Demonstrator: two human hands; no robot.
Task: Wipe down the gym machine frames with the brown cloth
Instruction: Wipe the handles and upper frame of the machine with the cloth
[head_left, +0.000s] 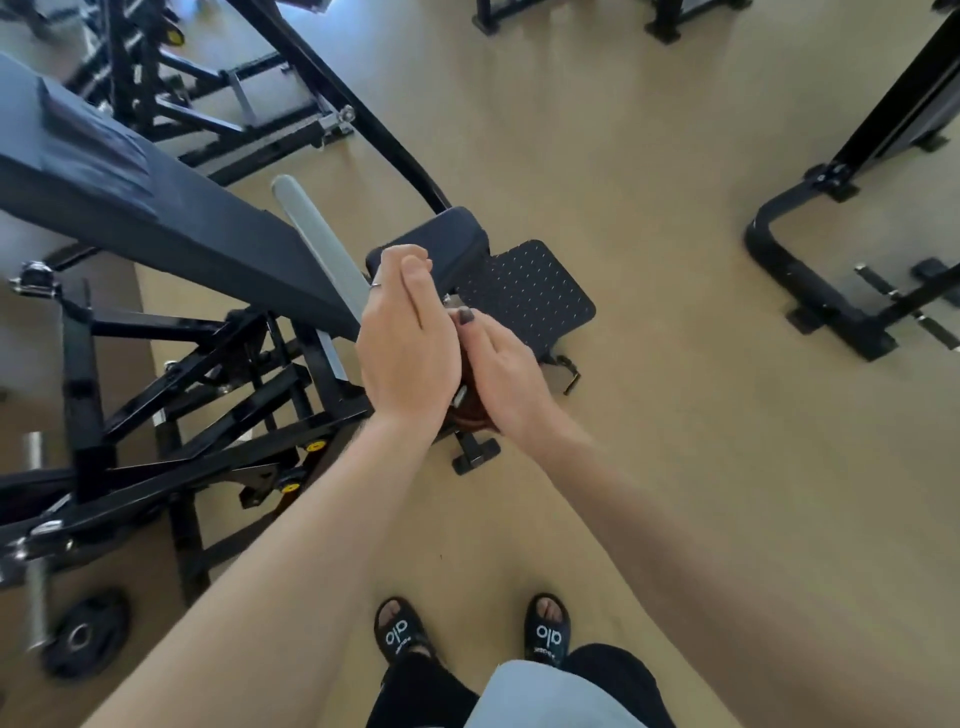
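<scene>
Pressing together in front of the body, the left hand (405, 343) and the right hand (506, 374) are sandwiching the brown cloth (470, 400), of which only a dark reddish-brown sliver is showing between the palms and at the heels of the hands. The left hand's fingers are lying straight and close together, a ring showing on one of them; the right hand's fingers are also lying fairly straight against the cloth, its thumb with a dark-painted nail pointing up toward the left palm. Whether any finger is curling round the cloth on the hidden side, I cannot tell. Both forearms are reaching out from the bottom corners of the view. Directly behind the hands, a black padded roller (436, 244) and a perforated black footplate (530, 296) are sitting low to the tan floor (649, 415), partly hidden by the hands. To the left, a dark angled bench pad (130, 187) is slanting across the view with a grey bar (317, 234) running along its edge, and a tangle of black machine frame (208, 374) tubes is lying beneath it. A black weight plate (85, 631) is lying flat on the floor at the lower left. At the right, another black frame base (810, 280) is standing well apart from the hands. Two feet in black slides (545, 631) are standing at the bottom.
</scene>
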